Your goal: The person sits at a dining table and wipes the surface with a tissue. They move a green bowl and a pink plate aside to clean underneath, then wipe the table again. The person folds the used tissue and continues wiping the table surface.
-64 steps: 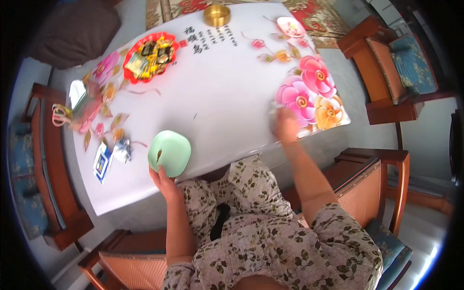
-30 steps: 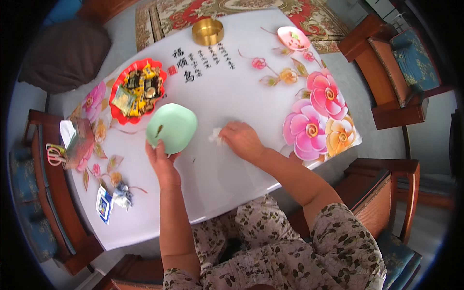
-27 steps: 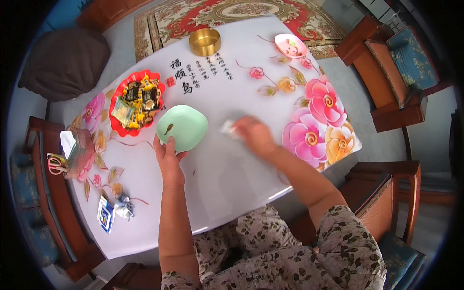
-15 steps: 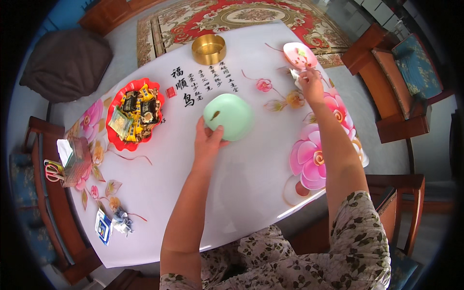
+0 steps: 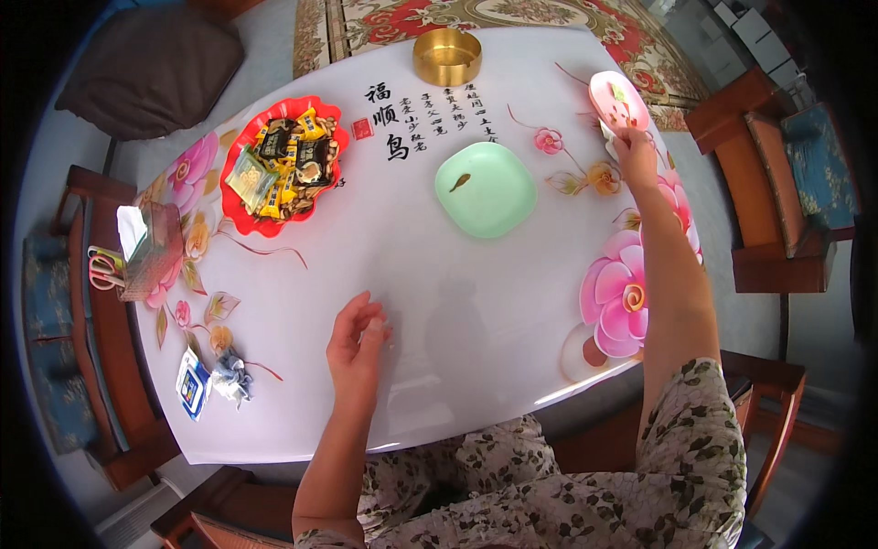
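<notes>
A pale green rounded-square plate [image 5: 501, 206] lies on the table with a small brown leaf-shaped piece [image 5: 460, 182] on it. My left hand [image 5: 357, 340] is over the near part of the table, apart from the plate. Its fingers are loosely curled, with nothing visible in them. At the far right, my right hand [image 5: 635, 151] pinches the near edge of a pink plate [image 5: 604, 89]. A pale green bit and several small reddish-brown bits lie on that plate. Something white, like a tissue [image 5: 606, 137], shows beside the fingers.
A red scalloped tray [image 5: 240, 218] of wrapped snacks stands at the left, and a gold round bowl [image 5: 447, 60] at the far edge. A tissue box [image 5: 155, 256] with scissors [image 5: 104, 268], a blue-and-white packet [image 5: 192, 386] and a crumpled wrapper [image 5: 232, 377] line the left side. Wooden chairs [image 5: 777, 265] surround the table.
My left hand has let go of the green plate and drawn back toward me. My right hand stays at the pink plate's edge. The whole view has shifted slightly.
</notes>
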A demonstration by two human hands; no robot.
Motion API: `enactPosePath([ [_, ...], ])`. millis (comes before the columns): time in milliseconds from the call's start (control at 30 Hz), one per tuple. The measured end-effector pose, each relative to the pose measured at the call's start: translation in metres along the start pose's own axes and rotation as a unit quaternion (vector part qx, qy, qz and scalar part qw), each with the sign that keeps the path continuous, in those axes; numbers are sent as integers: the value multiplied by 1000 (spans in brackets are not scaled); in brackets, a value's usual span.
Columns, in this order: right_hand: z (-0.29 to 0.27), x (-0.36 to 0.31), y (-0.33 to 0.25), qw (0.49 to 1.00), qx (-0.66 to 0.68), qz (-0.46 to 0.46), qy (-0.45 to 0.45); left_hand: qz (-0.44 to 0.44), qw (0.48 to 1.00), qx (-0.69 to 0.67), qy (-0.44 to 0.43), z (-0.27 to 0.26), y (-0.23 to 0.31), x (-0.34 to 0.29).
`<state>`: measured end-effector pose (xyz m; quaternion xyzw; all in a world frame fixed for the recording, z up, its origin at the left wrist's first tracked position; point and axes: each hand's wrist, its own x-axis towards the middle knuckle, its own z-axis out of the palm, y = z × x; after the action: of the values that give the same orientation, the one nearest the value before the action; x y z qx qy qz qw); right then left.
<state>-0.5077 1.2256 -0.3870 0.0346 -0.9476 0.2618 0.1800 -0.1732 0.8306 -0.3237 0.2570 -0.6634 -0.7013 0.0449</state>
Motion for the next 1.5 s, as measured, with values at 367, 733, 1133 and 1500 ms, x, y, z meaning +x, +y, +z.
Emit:
enactPosePath([
  [367, -125, -210, -158, 956, 92, -217, -173, -80, 986, -79, -123, 7, -2, -67],
  [733, -158, -346, -266, 869, 213, -314, -318, -153, 975, -144, -73, -42, 10, -152],
  [1133, -167, -367, -258, 846, 366, -154, -356, -81, 978, -191, 23, -77, -21, -219],
  [1500, -217, -356, -243, 876, 400, 75, -260, -79, 975, -208, 7, -78, -36, -267],
])
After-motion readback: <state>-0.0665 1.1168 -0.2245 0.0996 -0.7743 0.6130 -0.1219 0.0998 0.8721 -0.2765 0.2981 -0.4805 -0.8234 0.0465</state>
